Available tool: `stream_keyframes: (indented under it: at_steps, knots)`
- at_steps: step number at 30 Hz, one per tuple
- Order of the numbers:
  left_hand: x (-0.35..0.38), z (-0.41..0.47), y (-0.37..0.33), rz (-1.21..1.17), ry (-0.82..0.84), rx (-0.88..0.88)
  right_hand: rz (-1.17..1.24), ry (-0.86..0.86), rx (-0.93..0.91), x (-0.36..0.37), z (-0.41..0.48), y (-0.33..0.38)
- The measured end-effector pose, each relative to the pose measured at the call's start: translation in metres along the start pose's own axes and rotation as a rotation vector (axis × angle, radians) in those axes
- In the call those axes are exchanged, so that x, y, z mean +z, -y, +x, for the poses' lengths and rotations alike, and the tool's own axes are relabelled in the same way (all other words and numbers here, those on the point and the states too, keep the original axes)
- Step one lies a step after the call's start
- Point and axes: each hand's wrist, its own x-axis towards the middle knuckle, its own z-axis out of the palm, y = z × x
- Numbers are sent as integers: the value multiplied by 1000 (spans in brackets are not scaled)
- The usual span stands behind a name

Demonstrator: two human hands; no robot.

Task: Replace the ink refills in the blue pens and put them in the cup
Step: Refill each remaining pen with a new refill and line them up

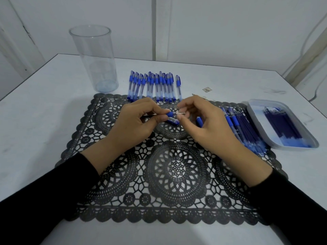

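Head view: left hand [136, 121] is pinching the blue pen grip [170, 114] and right hand [200, 124] is pinching the thin refill [181, 113] sticking from it, over the mat's [177, 174] far middle. Refill swap is likely going on, in or out unclear; next is rejoining the barrel [174, 122] just below. Cup [93, 59] is standing off the mat's far-left corner. Palms are hiding the pen's ends.

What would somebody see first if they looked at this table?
First, the left hand and right hand pinching a blue pen piece between them above the black lace mat. Just beyond lies a row of blue pens, and a tall clear cup stands at the far left, with no pens in it.
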Motion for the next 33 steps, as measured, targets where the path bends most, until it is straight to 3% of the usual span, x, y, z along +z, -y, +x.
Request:
stream_keyframes:
  at_steps: [18, 25, 30, 33]
  knots:
    - [-1, -1, 1, 5, 18, 6, -8, 48, 36, -6, 2, -1]
    - [-8, 1, 4, 41, -19, -50, 75, 43, 205, -2, 7, -2]
    - [-15, 1, 11, 79, -53, -193, -366, 181, 149, 2, 13, -6]
    - [-15, 2, 11, 83, -53, -231, -458, 244, 107, 11, 13, -8]
